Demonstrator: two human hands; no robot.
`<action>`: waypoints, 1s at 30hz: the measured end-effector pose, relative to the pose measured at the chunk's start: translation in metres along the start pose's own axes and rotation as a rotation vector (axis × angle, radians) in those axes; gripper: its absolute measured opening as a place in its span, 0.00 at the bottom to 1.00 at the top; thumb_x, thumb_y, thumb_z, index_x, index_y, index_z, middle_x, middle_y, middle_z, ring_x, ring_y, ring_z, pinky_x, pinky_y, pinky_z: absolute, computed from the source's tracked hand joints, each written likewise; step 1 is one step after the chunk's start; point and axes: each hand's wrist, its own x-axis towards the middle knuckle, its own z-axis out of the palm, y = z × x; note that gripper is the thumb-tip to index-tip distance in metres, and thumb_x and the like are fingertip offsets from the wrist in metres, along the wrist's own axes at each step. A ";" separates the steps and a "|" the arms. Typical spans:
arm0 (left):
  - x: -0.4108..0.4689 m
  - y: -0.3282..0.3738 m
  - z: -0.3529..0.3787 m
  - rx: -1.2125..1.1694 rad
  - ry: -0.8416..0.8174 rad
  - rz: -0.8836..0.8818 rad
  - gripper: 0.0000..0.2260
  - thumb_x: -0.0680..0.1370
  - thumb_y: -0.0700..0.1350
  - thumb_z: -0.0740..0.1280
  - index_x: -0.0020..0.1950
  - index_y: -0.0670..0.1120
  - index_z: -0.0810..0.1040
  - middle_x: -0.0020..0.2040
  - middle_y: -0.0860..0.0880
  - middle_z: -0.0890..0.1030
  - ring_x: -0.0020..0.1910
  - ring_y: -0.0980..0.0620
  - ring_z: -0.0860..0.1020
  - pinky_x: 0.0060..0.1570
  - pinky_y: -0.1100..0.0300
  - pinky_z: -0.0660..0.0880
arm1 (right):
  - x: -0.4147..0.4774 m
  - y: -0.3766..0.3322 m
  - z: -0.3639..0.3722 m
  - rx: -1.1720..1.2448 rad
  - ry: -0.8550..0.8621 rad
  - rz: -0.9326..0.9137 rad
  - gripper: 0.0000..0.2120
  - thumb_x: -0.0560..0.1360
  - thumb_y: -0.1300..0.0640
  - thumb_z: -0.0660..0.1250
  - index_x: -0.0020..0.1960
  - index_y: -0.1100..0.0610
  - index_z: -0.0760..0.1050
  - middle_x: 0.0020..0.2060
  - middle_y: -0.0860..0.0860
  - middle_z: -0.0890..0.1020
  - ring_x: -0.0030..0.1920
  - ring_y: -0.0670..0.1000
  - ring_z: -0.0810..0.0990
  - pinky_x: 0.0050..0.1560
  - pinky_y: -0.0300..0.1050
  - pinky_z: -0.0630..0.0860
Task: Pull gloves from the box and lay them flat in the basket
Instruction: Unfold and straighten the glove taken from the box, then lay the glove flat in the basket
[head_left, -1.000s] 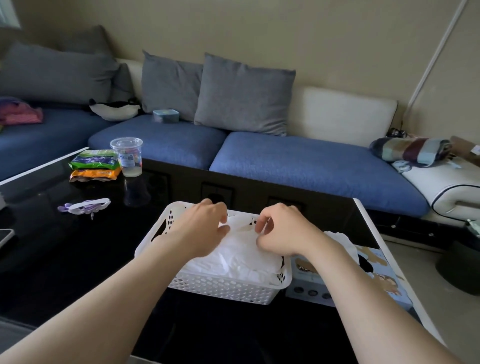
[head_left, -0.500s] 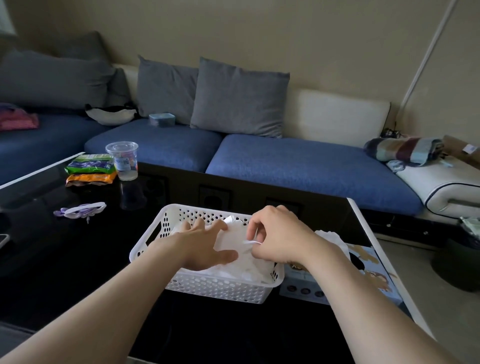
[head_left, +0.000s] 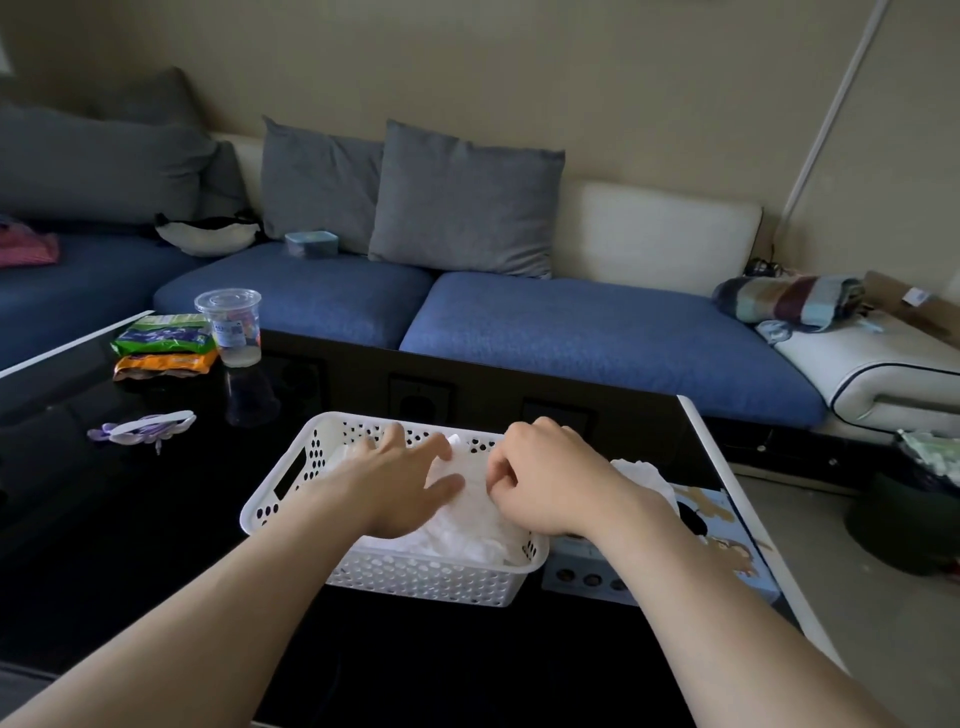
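White gloves (head_left: 470, 522) lie heaped in the basket (head_left: 426, 578) on the dark surface (head_left: 156, 525). The left grip (head_left: 400, 483), pinching a second ago, now presses them with fingers spread; the right grip (head_left: 550, 483) still pinches an edge. This glove looks nearly laid flat.

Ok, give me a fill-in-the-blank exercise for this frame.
1. The left hand presses flat on gloves in the ___ basket.
2. The glove box sits on the basket's ___ side.
3. The right hand pinches a glove with ___ fingers.
4. The plastic cup stands on the ___ table.
Missing: white; right; curled; black.
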 end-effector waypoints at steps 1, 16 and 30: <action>0.000 0.002 0.000 0.024 0.084 0.022 0.21 0.83 0.68 0.55 0.73 0.61 0.66 0.69 0.46 0.67 0.69 0.39 0.68 0.66 0.41 0.71 | 0.001 0.002 0.001 0.007 0.037 0.013 0.12 0.79 0.61 0.64 0.51 0.50 0.86 0.49 0.45 0.85 0.52 0.49 0.81 0.61 0.51 0.77; 0.005 0.093 0.007 -0.180 0.375 0.562 0.12 0.80 0.57 0.68 0.60 0.54 0.81 0.58 0.56 0.76 0.57 0.55 0.72 0.58 0.56 0.74 | -0.028 0.097 -0.005 0.136 0.067 0.362 0.34 0.72 0.65 0.78 0.71 0.47 0.68 0.61 0.51 0.72 0.57 0.52 0.76 0.49 0.45 0.77; 0.020 0.141 0.026 -0.042 0.160 0.512 0.25 0.77 0.62 0.68 0.70 0.51 0.74 0.60 0.56 0.82 0.58 0.51 0.79 0.61 0.52 0.73 | -0.043 0.154 0.011 0.228 0.390 0.241 0.12 0.84 0.58 0.66 0.48 0.48 0.85 0.41 0.43 0.85 0.42 0.44 0.83 0.48 0.49 0.84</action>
